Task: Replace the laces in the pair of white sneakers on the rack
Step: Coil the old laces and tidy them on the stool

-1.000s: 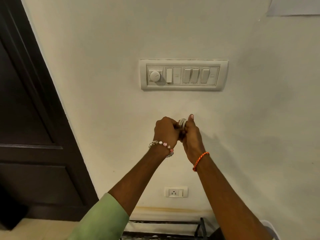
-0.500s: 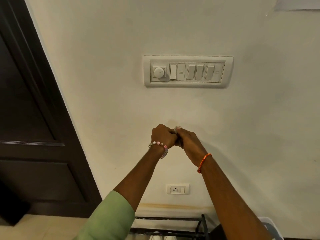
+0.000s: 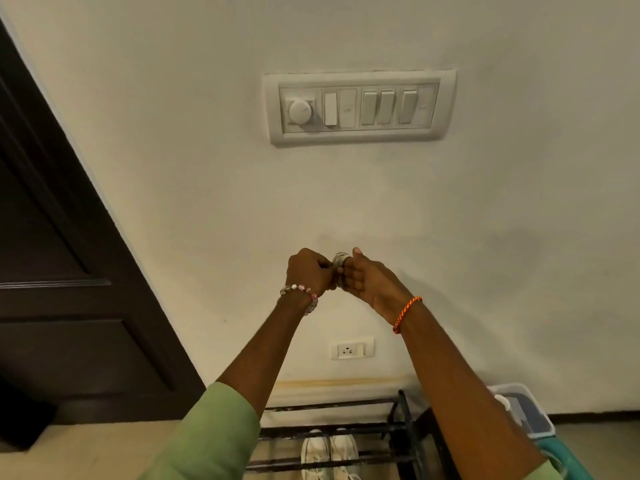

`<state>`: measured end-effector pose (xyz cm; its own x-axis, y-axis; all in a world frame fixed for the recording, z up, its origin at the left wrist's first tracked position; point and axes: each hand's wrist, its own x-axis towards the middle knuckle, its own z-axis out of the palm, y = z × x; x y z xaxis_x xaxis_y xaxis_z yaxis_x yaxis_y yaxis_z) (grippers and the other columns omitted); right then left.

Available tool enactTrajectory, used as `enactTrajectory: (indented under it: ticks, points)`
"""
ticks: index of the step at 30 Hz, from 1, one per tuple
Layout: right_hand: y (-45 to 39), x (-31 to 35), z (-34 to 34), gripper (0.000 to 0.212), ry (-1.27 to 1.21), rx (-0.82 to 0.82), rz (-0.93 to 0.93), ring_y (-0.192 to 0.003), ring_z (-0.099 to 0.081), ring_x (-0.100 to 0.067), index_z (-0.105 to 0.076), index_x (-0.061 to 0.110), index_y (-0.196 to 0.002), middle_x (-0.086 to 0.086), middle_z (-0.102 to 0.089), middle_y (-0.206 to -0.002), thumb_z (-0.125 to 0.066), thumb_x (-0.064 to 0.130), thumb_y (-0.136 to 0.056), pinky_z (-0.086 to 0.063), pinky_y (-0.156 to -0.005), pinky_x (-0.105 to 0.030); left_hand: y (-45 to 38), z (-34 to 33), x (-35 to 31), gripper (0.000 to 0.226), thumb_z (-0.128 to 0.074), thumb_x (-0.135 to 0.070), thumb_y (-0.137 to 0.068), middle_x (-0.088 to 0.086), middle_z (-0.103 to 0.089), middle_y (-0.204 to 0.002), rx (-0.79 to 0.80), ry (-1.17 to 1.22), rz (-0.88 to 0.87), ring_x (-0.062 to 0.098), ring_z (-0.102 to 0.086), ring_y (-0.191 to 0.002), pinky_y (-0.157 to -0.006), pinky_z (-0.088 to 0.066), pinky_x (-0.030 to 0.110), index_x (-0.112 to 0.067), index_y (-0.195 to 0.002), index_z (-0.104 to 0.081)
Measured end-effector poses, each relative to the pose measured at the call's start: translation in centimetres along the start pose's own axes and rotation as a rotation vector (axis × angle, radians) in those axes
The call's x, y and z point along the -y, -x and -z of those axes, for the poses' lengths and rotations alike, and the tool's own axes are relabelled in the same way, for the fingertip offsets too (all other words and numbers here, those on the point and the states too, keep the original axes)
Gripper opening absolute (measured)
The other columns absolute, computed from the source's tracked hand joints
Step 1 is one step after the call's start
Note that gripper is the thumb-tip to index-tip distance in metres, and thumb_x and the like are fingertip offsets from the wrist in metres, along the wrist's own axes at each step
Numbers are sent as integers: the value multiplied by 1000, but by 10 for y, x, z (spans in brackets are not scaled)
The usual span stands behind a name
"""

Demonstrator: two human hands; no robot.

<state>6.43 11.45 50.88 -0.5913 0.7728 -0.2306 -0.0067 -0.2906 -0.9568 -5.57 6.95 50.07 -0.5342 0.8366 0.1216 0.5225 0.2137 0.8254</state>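
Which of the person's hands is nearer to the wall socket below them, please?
Left, narrowly. The left hand is up-left of the wall socket; the right hand is above it, slightly right. Both are well above it.

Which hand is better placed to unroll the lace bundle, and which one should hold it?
Probably the left hand unrolls: it pinches at the edge of the lace bundle. The right hand has its fingers curled around the bundle, thumb up, so it should hold it.
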Motion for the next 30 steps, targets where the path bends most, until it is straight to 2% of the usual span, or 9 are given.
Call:
enactTrajectory:
  ticks: [5,11,13,15,18,20,23,25,30]
  points:
    - [5,-17,12,32,50,-103,-33,-99,-62,-23,-62,9,-109,-18,-65,-113,-37,28,-102,-49,-86,-25,4,-20,7,22,-64,-16,-85,14,-71,-67,85,-74,-64,19,-68,-63,-60,-51,22,-1,-73,-75]
    - [25,-37,75,23,42,-375,-37,-73,-67,-23,-65,0,-81,-19,-68,-85,-53,15,-94,-56,-71,-33,11,-60,24,15,-71,-11,-82,0,-67,-53,366,270,187,6,-64,-50,-59,-54,16,3,-78,-72]
    - [33,-54,103,8,51,-473,-34,-79,-63,-19,-63,5,-87,-12,-65,-90,-60,12,-89,-55,-67,-30,18,-78,24,11,-70,-6,-82,4,-66,-53,442,354,248,8,-63,-49,-59,-54,17,3,-75,-71]
    - [44,-78,134,23,20,-442,-107,-94,-57,-17,-60,10,-104,-6,-61,-99,-69,15,-83,-52,-71,-28,27,-105,20,10,-69,-3,-82,4,-65,-53,541,381,314,7,-61,-47,-58,-55,15,3,-74,-69]
    - [63,-118,174,46,-85,-298,-226,-107,-59,-21,-54,12,-123,-8,-63,-114,-71,21,-81,-51,-84,-33,47,-156,15,7,-66,-1,-84,2,-64,-50,713,339,389,5,-60,-44,-53,-53,13,4,-80,-69]
    - [78,-143,202,44,-188,-267,-261,-97,-65,-22,-53,7,-124,-13,-66,-110,-68,16,-84,-53,-85,-37,64,-199,11,7,-65,-1,-84,1,-65,-50,807,296,427,4,-60,-44,-50,-50,13,6,-83,-67]
    - [106,-175,246,25,-284,-375,-293,-76,-67,-17,-58,-1,-110,-15,-65,-93,-62,1,-86,-58,-65,-26,93,-263,5,8,-63,0,-86,1,-64,-48,927,273,513,4,-59,-42,-46,-49,12,8,-87,-65]
    - [128,-192,284,16,-322,-455,-326,-81,-65,-18,-62,1,-101,-14,-66,-93,-61,0,-85,-58,-68,-24,107,-310,-1,7,-62,-2,-87,0,-64,-47,1010,219,568,3,-58,-40,-46,-49,11,4,-87,-66]
    - [168,-237,377,32,-387,-676,-420,-80,-69,-15,-61,-3,-112,-10,-70,-94,-67,3,-81,-56,-61,-21,139,-426,-10,11,-64,-8,-87,-1,-63,-51,1130,83,616,2,-55,-41,-47,-47,11,-3,-77,-65]
